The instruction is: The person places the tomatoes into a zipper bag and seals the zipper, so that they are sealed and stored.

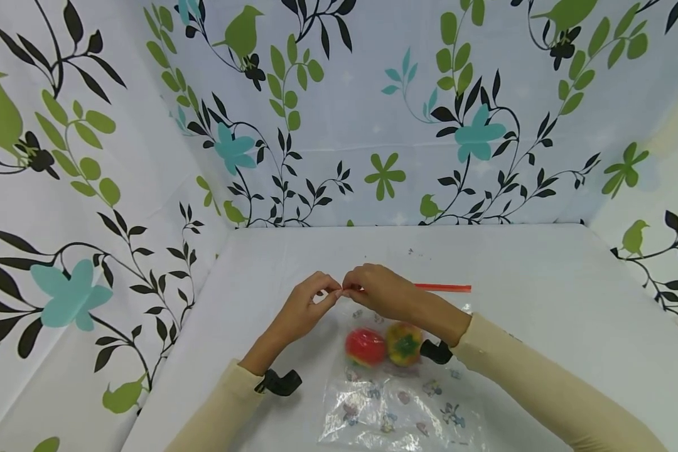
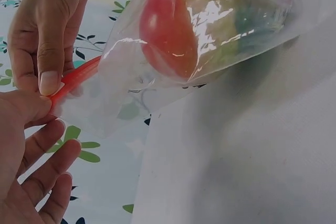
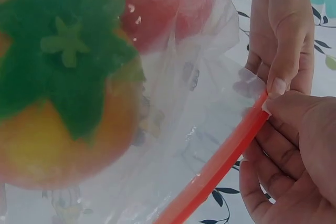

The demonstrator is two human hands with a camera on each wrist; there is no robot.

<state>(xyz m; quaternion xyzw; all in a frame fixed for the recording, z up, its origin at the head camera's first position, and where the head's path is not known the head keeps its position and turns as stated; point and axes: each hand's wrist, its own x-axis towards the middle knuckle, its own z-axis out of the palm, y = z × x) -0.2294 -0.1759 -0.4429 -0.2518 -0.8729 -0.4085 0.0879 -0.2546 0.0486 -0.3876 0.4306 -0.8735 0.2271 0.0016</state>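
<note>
A clear plastic zip bag (image 1: 395, 408) with small cartoon prints lies on the white table, a red zip strip (image 1: 443, 288) along its far edge. Inside are a red round fruit (image 1: 365, 346) and a yellow-orange one with a green leafy top (image 1: 403, 344), both tomato-like. At the left end of the strip my left hand (image 1: 307, 307) pinches the bag's corner between thumb and forefinger. My right hand (image 1: 380, 290) pinches the strip right beside it, fingertips meeting. In the left wrist view, the other fingers of my left hand (image 2: 21, 156) spread loosely.
The white table (image 1: 282, 251) reaches back to a hanging cloth (image 1: 344, 113) printed with leaves, birds and flowers, which also stands at both sides. A black strap piece (image 1: 282, 383) sits at my left wrist and another (image 1: 436, 352) at my right.
</note>
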